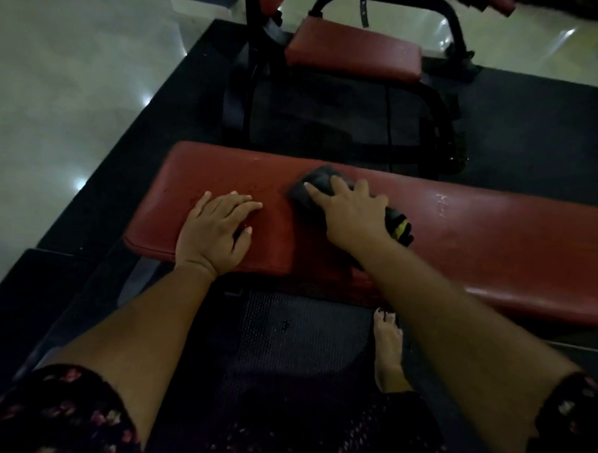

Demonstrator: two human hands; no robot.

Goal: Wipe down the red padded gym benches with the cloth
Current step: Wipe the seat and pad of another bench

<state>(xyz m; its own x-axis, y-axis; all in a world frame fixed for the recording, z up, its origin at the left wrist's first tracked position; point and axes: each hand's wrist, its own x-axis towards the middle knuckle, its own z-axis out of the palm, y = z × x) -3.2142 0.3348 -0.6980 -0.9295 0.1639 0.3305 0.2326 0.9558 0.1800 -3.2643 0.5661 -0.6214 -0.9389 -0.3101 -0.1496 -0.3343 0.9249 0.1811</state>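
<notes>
A long red padded bench (478,241) runs across the middle of the view. On its left end my left hand (218,229) rests flat, fingers straight. My right hand (351,211) presses a dark cloth (314,189) with a yellow patch onto the pad near the bench's middle, fingers spread over the cloth. A second red padded seat (353,54) on a black frame stands farther back.
Black rubber matting (534,134) lies under both benches. Pale glossy floor (74,79) spreads to the left and far back. My bare foot (388,350) stands on a perforated dark mat below the near bench. The black metal frame (439,109) of the far bench is close behind.
</notes>
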